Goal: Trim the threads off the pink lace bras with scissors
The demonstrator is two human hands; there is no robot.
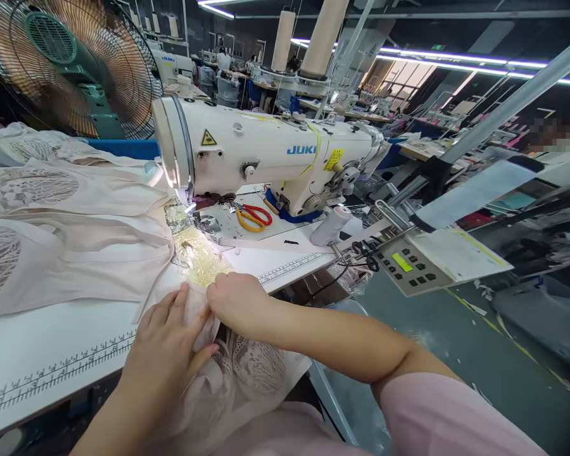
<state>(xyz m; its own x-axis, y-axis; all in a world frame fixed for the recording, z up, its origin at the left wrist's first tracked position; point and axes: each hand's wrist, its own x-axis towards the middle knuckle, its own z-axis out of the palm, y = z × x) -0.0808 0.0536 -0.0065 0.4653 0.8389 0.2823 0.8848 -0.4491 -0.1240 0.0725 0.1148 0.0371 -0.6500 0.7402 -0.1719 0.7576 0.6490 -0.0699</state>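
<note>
A pale pink garment with lace cups (259, 364), which looks like a bra, hangs over the table's front edge. My left hand (166, 335) lies on its fabric with fingers stretched out and the thumb apart. Beside it, my right hand (240, 304) is closed, pinching the garment's edge; its fingertips are hidden. Just beyond both hands is the taped, yellowish plate (199, 256) in front of the needle area. Over it stands the white sewing machine (266, 142), its lamp lit. More pale lace garments (76, 247) lie spread out left of the needle.
Scissors (253, 217) with red and yellow handles rest under the machine arm. Right of them stands a thread cone (331, 225). A control panel (408, 263) juts out on the right. Behind the garments is a large fan (71, 69). A ruler strip (61, 367) runs along the table edge.
</note>
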